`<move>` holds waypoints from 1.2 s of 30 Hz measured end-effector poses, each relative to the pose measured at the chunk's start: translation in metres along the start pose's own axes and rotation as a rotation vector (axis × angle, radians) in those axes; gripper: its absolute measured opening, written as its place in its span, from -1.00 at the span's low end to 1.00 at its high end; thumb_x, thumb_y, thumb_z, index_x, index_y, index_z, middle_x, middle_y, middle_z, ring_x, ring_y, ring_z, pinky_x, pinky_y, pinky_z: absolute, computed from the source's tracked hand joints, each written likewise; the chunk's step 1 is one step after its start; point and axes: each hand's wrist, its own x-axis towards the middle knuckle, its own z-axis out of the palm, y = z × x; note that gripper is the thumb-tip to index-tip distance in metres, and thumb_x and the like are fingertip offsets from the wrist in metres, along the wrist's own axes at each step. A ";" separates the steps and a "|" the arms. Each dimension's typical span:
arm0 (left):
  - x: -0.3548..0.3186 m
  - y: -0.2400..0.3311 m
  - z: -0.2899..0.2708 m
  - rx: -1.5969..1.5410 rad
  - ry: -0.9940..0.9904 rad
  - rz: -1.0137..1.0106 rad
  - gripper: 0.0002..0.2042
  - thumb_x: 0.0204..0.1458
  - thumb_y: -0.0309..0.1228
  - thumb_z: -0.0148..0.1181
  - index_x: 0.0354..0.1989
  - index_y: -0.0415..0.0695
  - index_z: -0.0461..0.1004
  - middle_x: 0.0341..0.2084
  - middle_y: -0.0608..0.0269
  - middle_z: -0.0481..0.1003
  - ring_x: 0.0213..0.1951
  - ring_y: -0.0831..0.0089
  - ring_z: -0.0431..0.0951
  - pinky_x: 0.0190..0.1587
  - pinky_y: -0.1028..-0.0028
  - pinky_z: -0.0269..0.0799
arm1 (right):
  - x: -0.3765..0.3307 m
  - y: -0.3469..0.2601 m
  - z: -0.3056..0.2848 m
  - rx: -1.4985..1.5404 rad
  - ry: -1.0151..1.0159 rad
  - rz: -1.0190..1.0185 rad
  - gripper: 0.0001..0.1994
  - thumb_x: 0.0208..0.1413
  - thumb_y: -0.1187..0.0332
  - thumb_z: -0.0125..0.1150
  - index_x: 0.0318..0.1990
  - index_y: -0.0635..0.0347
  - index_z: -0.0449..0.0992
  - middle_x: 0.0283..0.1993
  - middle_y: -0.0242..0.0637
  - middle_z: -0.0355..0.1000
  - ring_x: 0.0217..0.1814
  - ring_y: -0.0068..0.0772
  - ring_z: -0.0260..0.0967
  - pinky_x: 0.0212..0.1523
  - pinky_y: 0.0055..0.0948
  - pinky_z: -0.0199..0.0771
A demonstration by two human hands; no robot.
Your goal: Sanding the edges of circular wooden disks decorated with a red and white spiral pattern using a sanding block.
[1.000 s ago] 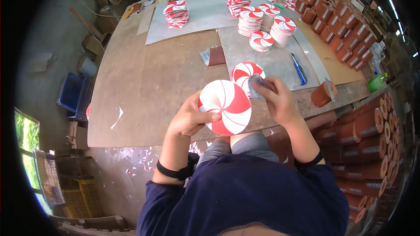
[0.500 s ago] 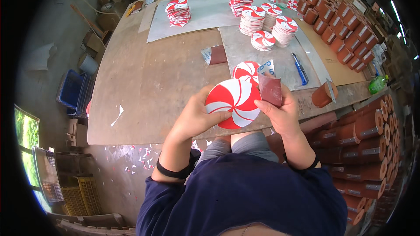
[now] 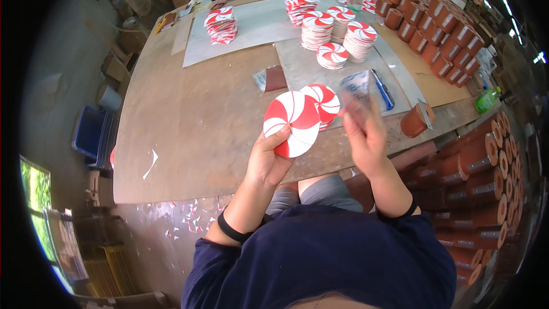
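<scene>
My left hand holds up a round red-and-white swirl disc by its lower edge, above the near part of the wooden table. My right hand is raised just right of the disc and blurred with motion; I cannot make out whether anything is in it. Behind the held disc, a second swirl disc lies flat on the table. A small pale packet lies just beyond my right fingertips.
Stacks of swirl discs stand on grey mats farther back. A brown block, a blue pen-like tool and a lone clay pot lie nearby. Rows of clay pots line the right side.
My left hand has lifted the disc slightly and tilted it. My right hand, which held a brown block against the disc's right edge, has drawn away to the right and is now blurred.
</scene>
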 end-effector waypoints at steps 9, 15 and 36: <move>0.002 0.004 -0.023 0.142 -0.127 -0.006 -0.52 -0.11 -0.56 -0.03 0.05 -0.28 0.07 -0.05 0.09 0.27 0.00 0.28 0.27 0.08 0.32 0.14 | -0.019 0.035 -0.008 -0.297 -0.023 -0.044 -0.56 -0.21 0.61 0.01 -0.09 -0.04 0.40 -0.23 -0.17 0.24 -0.21 -0.16 0.27 -0.23 -0.42 0.34; 0.005 0.000 -0.020 0.101 -0.170 -0.065 -0.54 -0.07 -0.61 -0.10 0.07 -0.27 0.03 -0.08 0.07 0.28 -0.04 0.29 0.30 0.04 0.33 0.20 | -0.024 0.014 -0.008 -0.198 -0.059 -0.328 -0.58 -0.20 0.54 0.06 -0.07 0.02 0.35 -0.16 -0.16 0.23 -0.18 -0.17 0.27 -0.26 -0.40 0.34; -0.001 0.013 -0.019 0.170 -0.205 0.007 -0.48 -0.22 -0.66 0.03 0.02 -0.31 0.09 -0.18 0.05 0.34 -0.14 0.27 0.37 -0.06 0.32 0.29 | -0.024 0.021 -0.004 -0.141 -0.060 -0.258 -0.55 -0.15 0.60 0.04 -0.02 0.03 0.32 -0.11 -0.12 0.19 -0.15 -0.16 0.26 -0.20 -0.44 0.32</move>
